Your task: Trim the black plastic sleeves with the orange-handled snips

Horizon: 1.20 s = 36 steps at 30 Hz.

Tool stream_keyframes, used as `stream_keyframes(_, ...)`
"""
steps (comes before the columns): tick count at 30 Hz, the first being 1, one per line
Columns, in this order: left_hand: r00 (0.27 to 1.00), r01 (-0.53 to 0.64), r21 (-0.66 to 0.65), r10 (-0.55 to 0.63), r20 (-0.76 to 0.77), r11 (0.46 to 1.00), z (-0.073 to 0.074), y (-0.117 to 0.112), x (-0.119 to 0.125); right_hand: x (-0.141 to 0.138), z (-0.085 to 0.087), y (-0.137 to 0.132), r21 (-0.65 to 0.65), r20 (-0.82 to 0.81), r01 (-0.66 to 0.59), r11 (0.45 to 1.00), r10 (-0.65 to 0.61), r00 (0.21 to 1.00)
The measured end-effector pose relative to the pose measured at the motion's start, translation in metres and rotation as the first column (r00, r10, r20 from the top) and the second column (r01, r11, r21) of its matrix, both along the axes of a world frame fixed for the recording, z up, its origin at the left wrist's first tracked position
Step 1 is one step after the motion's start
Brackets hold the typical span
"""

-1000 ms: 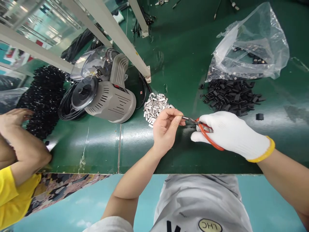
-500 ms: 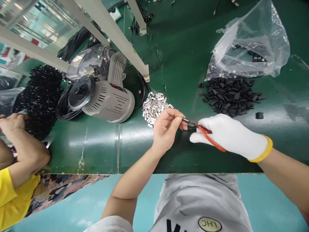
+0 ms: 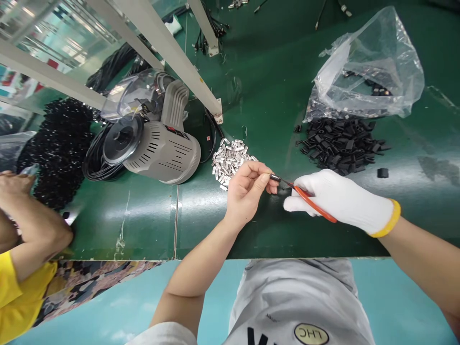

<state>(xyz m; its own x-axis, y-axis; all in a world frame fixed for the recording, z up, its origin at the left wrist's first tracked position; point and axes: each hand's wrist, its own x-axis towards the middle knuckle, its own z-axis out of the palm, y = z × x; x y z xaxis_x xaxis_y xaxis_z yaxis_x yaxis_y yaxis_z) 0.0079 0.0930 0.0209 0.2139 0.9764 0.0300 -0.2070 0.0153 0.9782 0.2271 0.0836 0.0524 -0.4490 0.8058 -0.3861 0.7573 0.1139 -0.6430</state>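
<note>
Between thumb and index finger, my left hand [image 3: 246,191] pinches a small black connector housing [image 3: 275,178], which shows past the fingertips. My right hand [image 3: 334,199], in a white glove with a yellow cuff, is wrapped round the red-handled pliers [image 3: 311,203]. The pliers' jaws meet the connector housing's right end; whether they grip it or sit inside it I cannot tell. Just behind my left hand lies a heap of silver metal connector shells [image 3: 230,160]. Beyond my right hand is a heap of black plastic housings [image 3: 339,146], with one loose housing [image 3: 383,173] beside it.
A clear plastic bag [image 3: 370,72] with small parts lies behind the black heap. At left stand a grey machine [image 3: 161,153], a white metal frame post [image 3: 172,57] and a pile of black cables [image 3: 59,148]. A co-worker's arm [image 3: 36,215] rests at the far left.
The pliers' handles look closer together than before. My hands have hardly moved, staying at the connector housing. The co-worker's hand has shifted slightly, and a small black piece now shows near that arm.
</note>
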Motion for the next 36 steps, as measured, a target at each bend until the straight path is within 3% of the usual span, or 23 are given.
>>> stream_keyframes(3, 0.995, -0.03, 0.071, 0.036, -0.089, 0.997, 0.0021, -0.0011, -0.0005, -0.0009, -0.0051, -0.0026, 0.326, 0.147, 0.0, 0.946, -0.05, 0.988)
stream_keyframes(6, 0.984, -0.038, 0.135, 0.06, -0.166, 0.99, 0.0052, -0.0031, 0.0005, -0.0004, -0.0082, -0.0044, 0.459, 0.202, -0.054, 0.887, -0.045, 0.978)
stream_keyframes(17, 0.995, 0.049, 0.071, -0.043, -0.085, 0.996, 0.0026, -0.0016, -0.0003, 0.0015, -0.0044, -0.0021, 0.217, 0.165, -0.082, 0.973, 0.047, 0.985)
stream_keyframes(25, 0.992, -0.002, 0.129, 0.018, -0.122, 0.992, 0.0052, -0.0031, 0.0034, 0.0075, -0.0037, -0.0028, 0.378, 0.18, -0.119, 0.918, 0.053, 0.982)
stream_keyframes(36, 0.971, -0.037, 0.198, 0.082, -0.224, 0.98, 0.0047, -0.0053, 0.0035, 0.0083, -0.0092, -0.0047, 0.481, 0.341, -0.127, 0.867, -0.052, 0.939)
